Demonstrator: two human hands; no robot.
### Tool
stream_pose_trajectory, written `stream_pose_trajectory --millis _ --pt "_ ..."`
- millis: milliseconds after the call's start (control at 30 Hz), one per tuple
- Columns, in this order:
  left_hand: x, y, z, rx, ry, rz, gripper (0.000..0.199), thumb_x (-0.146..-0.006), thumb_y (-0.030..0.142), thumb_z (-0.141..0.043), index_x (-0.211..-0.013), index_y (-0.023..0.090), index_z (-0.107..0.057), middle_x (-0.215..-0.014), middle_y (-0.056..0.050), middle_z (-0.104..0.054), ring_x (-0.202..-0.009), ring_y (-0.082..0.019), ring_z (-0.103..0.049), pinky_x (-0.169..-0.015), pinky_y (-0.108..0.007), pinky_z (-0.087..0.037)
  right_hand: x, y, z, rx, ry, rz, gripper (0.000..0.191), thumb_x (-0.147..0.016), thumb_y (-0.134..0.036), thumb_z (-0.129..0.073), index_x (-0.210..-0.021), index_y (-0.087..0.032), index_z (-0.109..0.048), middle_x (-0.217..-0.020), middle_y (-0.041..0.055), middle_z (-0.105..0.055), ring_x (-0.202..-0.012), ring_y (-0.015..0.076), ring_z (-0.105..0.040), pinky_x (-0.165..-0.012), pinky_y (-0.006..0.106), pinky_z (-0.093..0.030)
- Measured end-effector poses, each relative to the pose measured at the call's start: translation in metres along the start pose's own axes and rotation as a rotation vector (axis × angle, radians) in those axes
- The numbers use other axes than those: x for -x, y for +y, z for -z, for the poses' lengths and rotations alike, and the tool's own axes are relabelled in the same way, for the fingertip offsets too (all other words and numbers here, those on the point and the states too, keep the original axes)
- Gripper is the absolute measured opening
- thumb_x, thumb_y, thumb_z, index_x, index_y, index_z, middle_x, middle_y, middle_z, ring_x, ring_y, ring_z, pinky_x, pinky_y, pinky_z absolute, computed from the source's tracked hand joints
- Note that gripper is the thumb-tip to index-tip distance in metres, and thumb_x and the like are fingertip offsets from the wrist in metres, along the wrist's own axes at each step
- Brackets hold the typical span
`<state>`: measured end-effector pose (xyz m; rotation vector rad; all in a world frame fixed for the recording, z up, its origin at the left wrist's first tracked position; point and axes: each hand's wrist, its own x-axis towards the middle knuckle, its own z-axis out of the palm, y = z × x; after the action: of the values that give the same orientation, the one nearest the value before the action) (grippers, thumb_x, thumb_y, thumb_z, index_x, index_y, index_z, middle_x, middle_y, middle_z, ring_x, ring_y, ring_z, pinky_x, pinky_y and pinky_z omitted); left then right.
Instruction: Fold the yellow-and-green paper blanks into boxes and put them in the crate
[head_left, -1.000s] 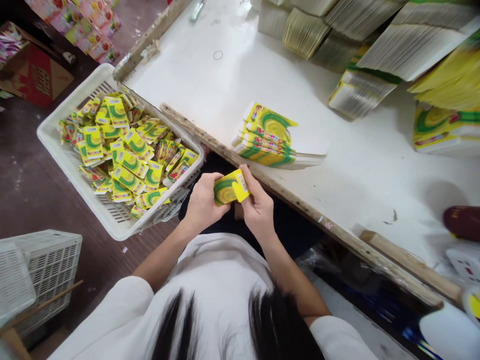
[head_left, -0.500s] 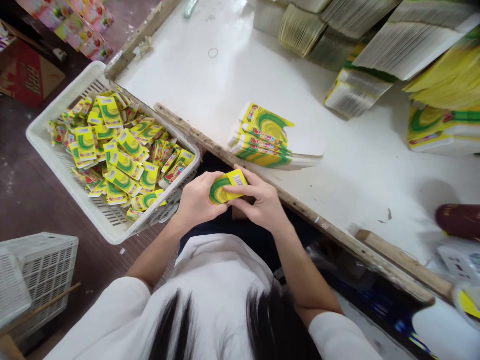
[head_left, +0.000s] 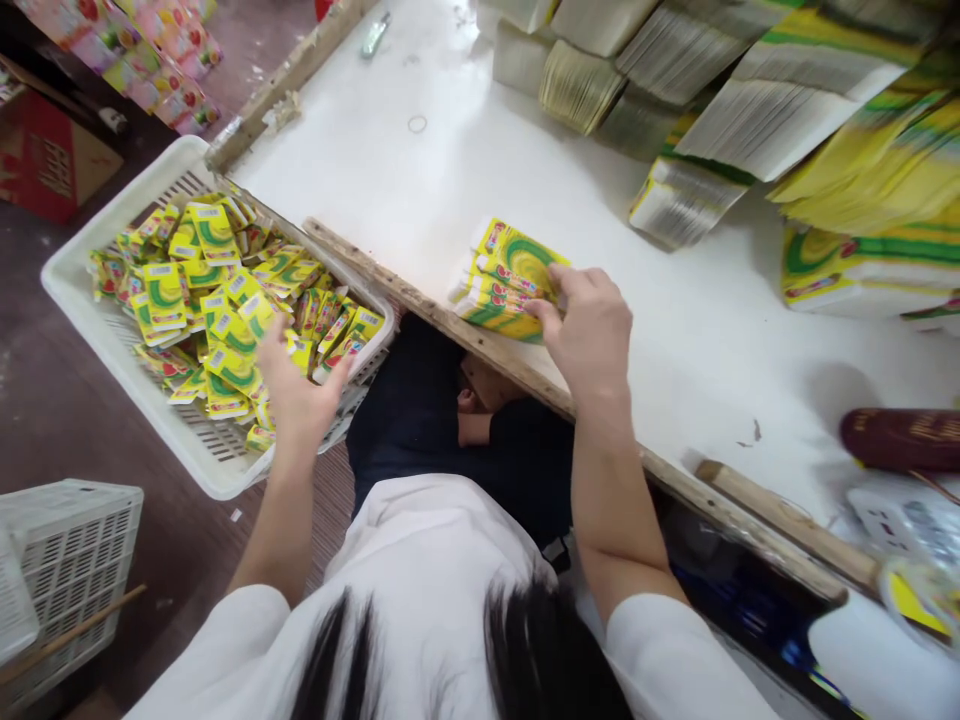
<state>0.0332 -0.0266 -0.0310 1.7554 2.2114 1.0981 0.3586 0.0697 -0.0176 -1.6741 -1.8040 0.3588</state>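
Over the right side of a white basket (head_left: 75, 290), my left hand (head_left: 300, 385) has its fingers spread, slightly blurred. Small yellow-green boxes (head_left: 214, 232) are heaped in that basket; one lies just beyond the fingertips. On the white table (head_left: 450, 170), my right hand (head_left: 589, 325) reaches over a small stack of flat yellow-green cartons (head_left: 506, 275). Its thumb and forefinger rest at the stack's right end, pinching at the top carton. The palm side is hidden from view.
Large bundles of folded cartons (head_left: 765, 90) fill the table's far right. A wooden strip (head_left: 420, 300) runs along the near edge. A dark red cylinder (head_left: 900, 438) lies at the right. A white crate (head_left: 75, 550) stands on the floor, lower left.
My hands have parted. The left moved to the basket and no longer holds the small yellow box. The right moved up and right onto the carton stack.
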Motion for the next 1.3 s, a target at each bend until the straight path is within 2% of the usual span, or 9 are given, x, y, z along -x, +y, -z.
stream_pose_trajectory --millis 133,500,633,700,800,900,1033,1200,1300 --pt "0.018 0.022 -0.020 0.165 -0.212 -0.014 0.070 -0.079 0.035 -0.078 -0.139 0.019 -0.046 -0.137 -0.015 -0.057 -0.128 -0.029 -0.056 -0.109 -0.048 -0.045 0.003 0.005 -0.014 0.054 0.013 -0.015 0.024 -0.088 -0.026 -0.064 -0.111 -0.019 -0.063 -0.104 0.0125 -0.065 -0.102 0.0324 -0.060 -0.096 0.053 -0.048" --pt "0.031 0.067 -0.044 0.506 -0.540 -0.086 0.041 -0.086 0.032 -0.070 -0.125 0.022 -0.060 -0.126 -0.010 -0.066 -0.116 -0.023 -0.064 -0.095 -0.038 -0.055 0.008 0.007 -0.021 -0.194 0.218 -0.012 0.041 -0.080 -0.021 -0.071 -0.116 -0.025 -0.051 -0.100 0.0053 -0.052 -0.090 0.0242 -0.059 -0.080 0.045 -0.052" --pt "0.034 0.073 -0.052 0.773 -0.601 0.060 0.066 -0.077 0.042 -0.080 -0.135 0.026 -0.052 -0.130 -0.011 -0.065 -0.119 -0.025 -0.062 -0.095 -0.040 -0.055 0.019 -0.014 -0.010 -0.493 0.179 -0.029 0.039 -0.079 -0.026 -0.076 -0.110 -0.027 -0.052 -0.092 0.0021 -0.056 -0.079 0.0188 -0.061 -0.070 0.037 -0.055" --pt "0.035 0.080 -0.056 1.023 -0.566 0.136 0.078 -0.070 0.052 -0.084 -0.135 0.027 -0.050 -0.132 -0.011 -0.063 -0.121 -0.028 -0.062 -0.095 -0.040 -0.055 0.035 -0.034 -0.009 -0.670 0.034 -0.003 0.039 -0.078 -0.028 -0.079 -0.107 -0.028 -0.053 -0.089 0.0002 -0.059 -0.077 0.0168 -0.062 -0.070 0.033 -0.056" --pt "0.033 0.095 -0.060 1.311 -0.391 0.268 0.058 -0.077 0.062 -0.073 -0.118 0.023 -0.060 -0.118 -0.010 -0.068 -0.114 -0.027 -0.065 -0.095 -0.040 -0.055 0.066 -0.062 -0.019 -0.874 -0.300 -0.048 0.037 -0.078 -0.028 -0.080 -0.105 -0.026 -0.055 -0.086 -0.0016 -0.062 -0.073 0.0140 -0.063 -0.065 0.027 -0.055" --pt "0.027 0.108 -0.061 1.423 -0.185 0.380 0.039 -0.089 0.059 -0.059 -0.096 0.021 -0.063 -0.088 -0.004 -0.067 -0.093 -0.021 -0.069 -0.091 -0.038 -0.056 0.091 -0.080 -0.035 -1.011 -0.368 -0.169 0.034 -0.078 -0.030 -0.079 -0.099 -0.026 -0.053 -0.086 -0.0019 -0.063 -0.072 0.0131 -0.064 -0.067 0.027 -0.057" --pt "0.023 0.109 -0.064 1.341 0.030 0.330 0.038 -0.085 0.059 -0.064 -0.085 0.021 -0.060 -0.074 0.001 -0.058 -0.075 -0.015 -0.063 -0.083 -0.033 -0.057 0.101 -0.086 -0.045 -1.041 -0.364 -0.263 0.030 -0.079 -0.025 -0.076 -0.098 -0.025 -0.054 -0.084 -0.0020 -0.062 -0.074 0.0135 -0.064 -0.069 0.028 -0.056" --pt "0.035 0.100 -0.068 1.215 -0.040 0.345 0.045 -0.089 0.066 -0.056 -0.092 0.021 -0.064 -0.086 -0.005 -0.070 -0.089 -0.022 -0.071 -0.081 -0.036 -0.059 0.097 -0.083 -0.041 -0.913 -0.368 -0.287 0.029 -0.078 -0.019 -0.073 -0.097 -0.024 -0.051 -0.076 -0.0043 -0.061 -0.066 0.0125 -0.061 -0.064 0.028 -0.052" --pt "0.042 0.094 -0.068 1.161 -0.106 0.348 0.055 -0.088 0.073 -0.049 -0.100 0.022 -0.067 -0.096 -0.009 -0.074 -0.097 -0.027 -0.073 -0.079 -0.039 -0.062 0.095 -0.081 -0.039 -1.000 -0.374 -0.308 0.031 -0.077 -0.024 -0.076 -0.093 -0.025 -0.049 -0.074 -0.0053 -0.059 -0.064 0.0119 -0.058 -0.062 0.026 -0.050"
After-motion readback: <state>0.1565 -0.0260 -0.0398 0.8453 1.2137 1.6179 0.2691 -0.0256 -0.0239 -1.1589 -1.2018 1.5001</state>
